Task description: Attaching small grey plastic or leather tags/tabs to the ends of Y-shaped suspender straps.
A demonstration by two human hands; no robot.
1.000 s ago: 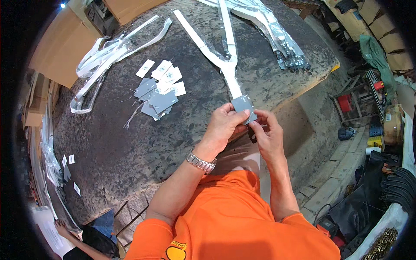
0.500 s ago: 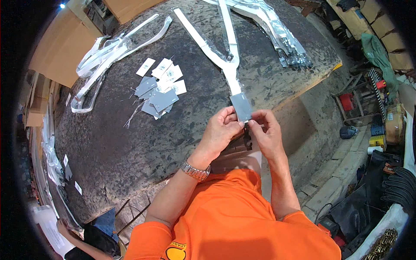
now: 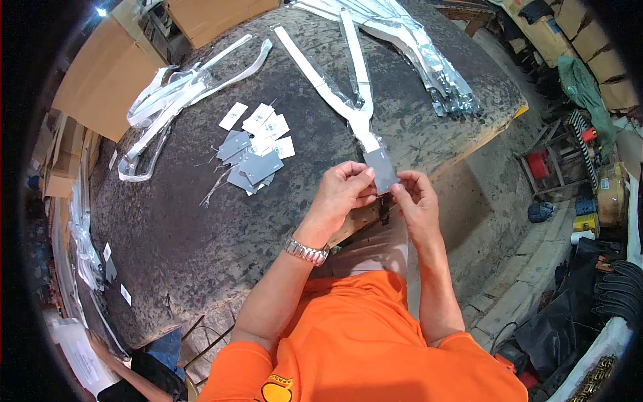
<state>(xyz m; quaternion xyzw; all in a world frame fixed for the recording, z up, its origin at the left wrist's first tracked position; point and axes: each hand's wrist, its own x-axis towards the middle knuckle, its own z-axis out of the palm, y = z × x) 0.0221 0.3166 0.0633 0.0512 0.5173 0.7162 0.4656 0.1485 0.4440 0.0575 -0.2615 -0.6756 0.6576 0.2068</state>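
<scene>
Over the table's near edge, a grey hang tag (image 3: 380,173) is gripped between my two hands. My left hand (image 3: 340,199) pinches its left side between thumb and fingers. At its lower right corner, my right hand (image 3: 418,199) has thumb and fingers closed on the tag. Just beyond the tag lies a white Y-shaped strap (image 3: 360,120) in clear plastic, its stem end meeting the tag's upper edge; whether they are joined I cannot tell. To the left is a loose pile of hang tags (image 3: 258,164), grey and white, with thin strings.
Plastic-wrapped white straps (image 3: 157,127) lie at the table's left, and a thicker bundle (image 3: 429,67) at the far right. Cardboard boxes (image 3: 100,74) stand beyond the dark, worn table (image 3: 194,248). Another person's forearm (image 3: 124,372) shows at lower left. A stool (image 3: 542,161) stands on the right.
The view has shifted slightly, so the table items sit a little lower and to the right. My left fingers have moved up the tag's side; both hands still hold it.
</scene>
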